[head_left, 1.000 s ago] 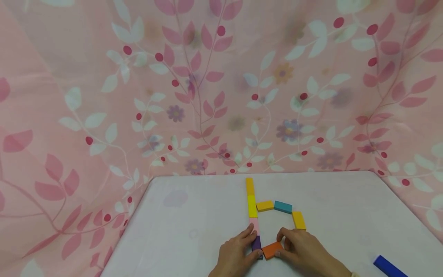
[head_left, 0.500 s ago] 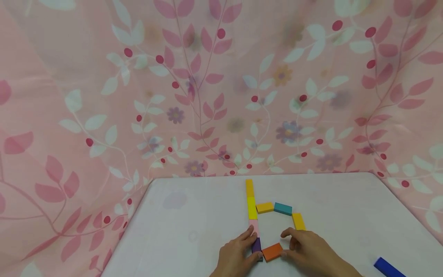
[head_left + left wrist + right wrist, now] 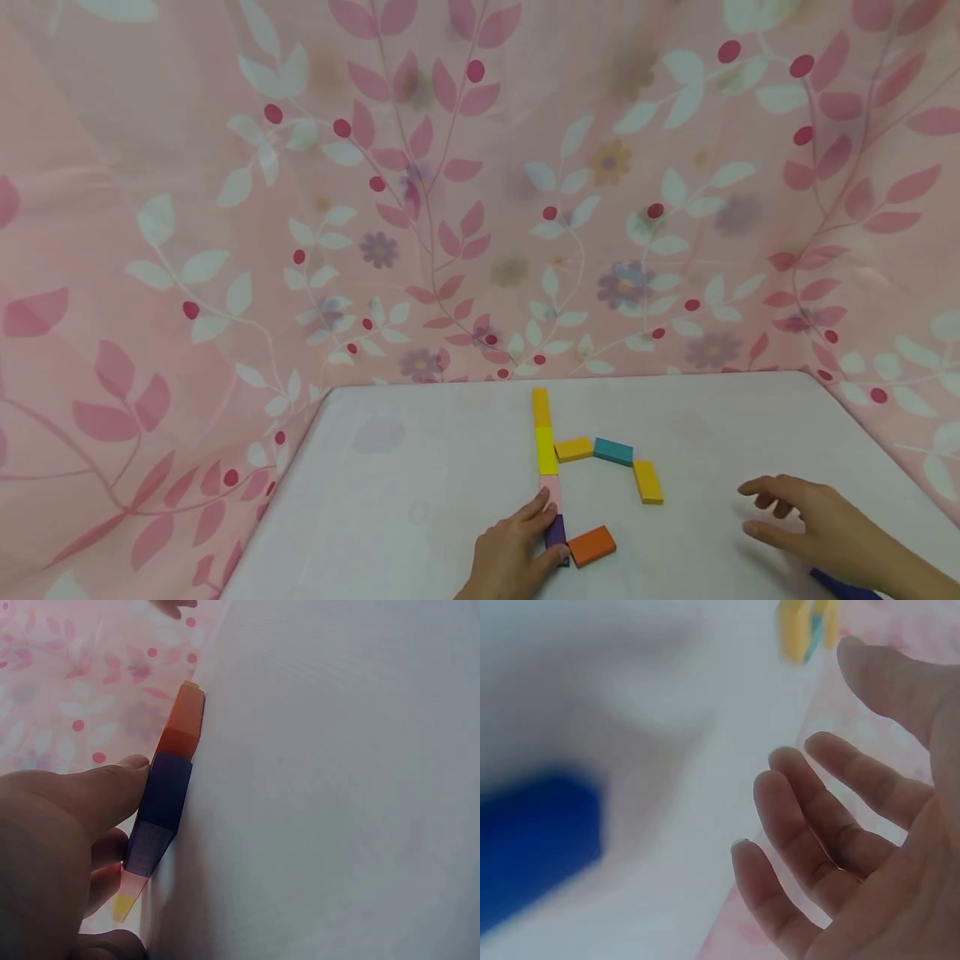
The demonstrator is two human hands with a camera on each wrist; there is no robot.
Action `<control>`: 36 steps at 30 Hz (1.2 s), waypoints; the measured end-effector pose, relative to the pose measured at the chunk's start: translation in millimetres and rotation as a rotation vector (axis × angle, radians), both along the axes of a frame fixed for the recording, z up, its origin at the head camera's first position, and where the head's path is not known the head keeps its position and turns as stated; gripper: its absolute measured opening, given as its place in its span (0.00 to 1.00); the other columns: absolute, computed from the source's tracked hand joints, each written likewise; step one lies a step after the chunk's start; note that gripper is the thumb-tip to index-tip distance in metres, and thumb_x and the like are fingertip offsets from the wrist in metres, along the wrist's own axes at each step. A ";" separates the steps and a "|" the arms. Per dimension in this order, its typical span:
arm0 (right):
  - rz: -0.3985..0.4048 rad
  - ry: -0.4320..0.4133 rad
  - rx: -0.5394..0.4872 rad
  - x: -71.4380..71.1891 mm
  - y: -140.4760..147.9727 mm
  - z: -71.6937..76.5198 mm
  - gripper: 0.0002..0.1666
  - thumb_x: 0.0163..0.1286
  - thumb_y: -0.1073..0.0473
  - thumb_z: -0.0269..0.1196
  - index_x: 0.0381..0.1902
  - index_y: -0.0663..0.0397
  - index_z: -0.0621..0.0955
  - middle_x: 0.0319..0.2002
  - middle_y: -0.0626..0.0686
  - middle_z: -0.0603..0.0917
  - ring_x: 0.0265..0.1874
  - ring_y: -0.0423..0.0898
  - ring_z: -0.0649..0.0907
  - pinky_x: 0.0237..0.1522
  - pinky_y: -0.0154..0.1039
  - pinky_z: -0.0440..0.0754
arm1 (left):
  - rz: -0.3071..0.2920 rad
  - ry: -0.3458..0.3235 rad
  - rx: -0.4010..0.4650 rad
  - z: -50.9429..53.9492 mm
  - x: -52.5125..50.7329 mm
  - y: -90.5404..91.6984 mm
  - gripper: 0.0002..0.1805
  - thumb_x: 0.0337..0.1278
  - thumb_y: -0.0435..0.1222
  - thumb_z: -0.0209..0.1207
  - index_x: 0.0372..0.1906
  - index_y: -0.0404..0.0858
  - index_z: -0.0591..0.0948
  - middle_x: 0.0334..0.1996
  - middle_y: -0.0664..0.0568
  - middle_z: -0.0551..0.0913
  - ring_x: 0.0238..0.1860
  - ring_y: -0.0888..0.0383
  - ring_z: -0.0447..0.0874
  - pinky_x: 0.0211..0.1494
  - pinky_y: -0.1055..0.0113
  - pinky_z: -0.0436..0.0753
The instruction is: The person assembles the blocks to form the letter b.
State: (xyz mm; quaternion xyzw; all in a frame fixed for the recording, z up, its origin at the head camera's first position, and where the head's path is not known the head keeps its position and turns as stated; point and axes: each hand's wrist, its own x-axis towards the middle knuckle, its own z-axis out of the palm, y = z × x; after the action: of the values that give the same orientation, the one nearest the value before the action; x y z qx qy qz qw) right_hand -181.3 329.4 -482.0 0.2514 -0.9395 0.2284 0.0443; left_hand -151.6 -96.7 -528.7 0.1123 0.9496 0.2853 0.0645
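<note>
My left hand (image 3: 514, 546) holds the purple block (image 3: 557, 533), its thumb at the near end and its fingertips by the pink block (image 3: 550, 492). In the left wrist view the thumb lies against the purple block (image 3: 166, 791). Touching the purple block's right side is one corner of an orange block (image 3: 592, 546), which lies at a slant. Away to the right, my right hand (image 3: 825, 525) hovers with relaxed fingers, nothing in it. Below it a dark blue block (image 3: 843, 585) is partly covered; the right wrist view shows this blue block (image 3: 540, 844) blurred and close.
Beyond the pink block, a yellow block (image 3: 546, 451) and an orange-yellow one (image 3: 541, 407) continue the straight row. An amber block (image 3: 574, 449), a teal block (image 3: 613, 451) and another amber block (image 3: 648, 482) curve off rightward on the white table (image 3: 420, 467). A floral curtain (image 3: 480, 208) hangs behind.
My right hand has let go of the orange block and moved right, over to the blue block. The left hand stays in place on the row.
</note>
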 end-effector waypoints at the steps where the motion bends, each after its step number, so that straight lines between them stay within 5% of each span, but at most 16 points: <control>1: 0.005 0.035 0.007 1.5 9.8 -2.6 0.23 0.63 0.52 0.79 0.54 0.48 0.86 0.40 0.35 0.84 0.35 0.24 0.77 0.30 0.31 0.79 | 0.000 0.003 0.000 0.9 0.0 -0.4 0.36 0.61 0.63 0.68 0.71 0.55 0.81 0.76 0.69 0.73 0.70 0.54 0.82 0.58 0.43 0.87; 4: -0.006 0.081 0.053 4.1 34.5 -10.2 0.28 0.61 0.51 0.80 0.58 0.44 0.85 0.46 0.36 0.84 0.39 0.23 0.77 0.31 0.32 0.80 | 0.004 0.012 0.000 2.6 -0.4 -2.1 0.35 0.61 0.62 0.69 0.71 0.55 0.81 0.76 0.69 0.73 0.70 0.54 0.82 0.58 0.43 0.87; 11: 0.031 -0.255 0.055 1.5 72.0 -17.9 0.26 0.73 0.50 0.71 0.68 0.40 0.81 0.57 0.31 0.79 0.44 0.20 0.75 0.31 0.63 0.85 | 0.020 0.016 0.017 1.3 -1.3 -4.4 0.35 0.61 0.60 0.70 0.71 0.55 0.81 0.75 0.69 0.74 0.69 0.52 0.83 0.57 0.41 0.87; 17: 0.180 -0.451 -0.027 3.2 83.3 -24.3 0.28 0.76 0.59 0.67 0.70 0.35 0.79 0.56 0.23 0.77 0.42 0.21 0.75 0.33 0.49 0.86 | 0.033 -0.026 0.035 -2.9 -1.0 -2.9 0.35 0.60 0.61 0.70 0.70 0.55 0.81 0.75 0.70 0.74 0.70 0.52 0.82 0.59 0.39 0.85; 20: 0.242 -0.468 -0.061 3.8 85.3 -25.8 0.33 0.72 0.62 0.69 0.72 0.35 0.78 0.57 0.22 0.76 0.42 0.21 0.74 0.32 0.37 0.83 | 0.031 -0.035 0.037 -3.8 -1.1 -2.0 0.35 0.60 0.62 0.70 0.70 0.56 0.81 0.75 0.70 0.73 0.70 0.52 0.82 0.60 0.39 0.85; 24: 0.289 -0.448 -0.118 4.0 84.8 -27.3 0.39 0.64 0.67 0.73 0.71 0.36 0.79 0.56 0.23 0.76 0.41 0.20 0.73 0.29 0.34 0.84 | 0.024 -0.021 0.031 -3.7 -1.0 -1.7 0.35 0.60 0.62 0.70 0.70 0.55 0.81 0.75 0.69 0.74 0.70 0.53 0.82 0.60 0.40 0.85; 28: 0.221 -0.499 -0.108 5.0 79.5 -24.1 0.29 0.64 0.67 0.74 0.62 0.46 0.84 0.49 0.28 0.78 0.36 0.24 0.76 0.32 0.31 0.85 | 0.018 -0.013 0.031 -2.3 -0.7 -1.0 0.35 0.60 0.62 0.69 0.70 0.55 0.81 0.75 0.69 0.74 0.70 0.53 0.82 0.59 0.40 0.86; 31: 0.097 -0.524 -0.051 8.5 73.8 -23.5 0.20 0.67 0.61 0.74 0.56 0.55 0.86 0.45 0.39 0.81 0.32 0.28 0.77 0.33 0.30 0.83 | 0.023 -0.020 0.029 -1.0 -0.2 0.4 0.35 0.60 0.62 0.70 0.70 0.55 0.81 0.75 0.69 0.74 0.70 0.53 0.82 0.59 0.40 0.86; 36: -0.136 -0.445 0.084 14.4 56.6 -31.3 0.25 0.68 0.47 0.74 0.56 0.56 0.84 0.41 0.47 0.81 0.27 0.31 0.76 0.32 0.30 0.82 | 0.023 -0.017 0.028 0.6 -0.3 2.1 0.35 0.60 0.61 0.70 0.70 0.55 0.82 0.75 0.69 0.74 0.70 0.52 0.82 0.59 0.39 0.86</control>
State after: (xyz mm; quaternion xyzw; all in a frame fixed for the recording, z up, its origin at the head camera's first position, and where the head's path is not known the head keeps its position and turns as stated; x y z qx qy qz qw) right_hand -167.0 386.0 -513.3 0.1325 -0.9497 0.2352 -0.1589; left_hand -151.8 -94.5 -528.1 0.0996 0.9462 0.3003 0.0677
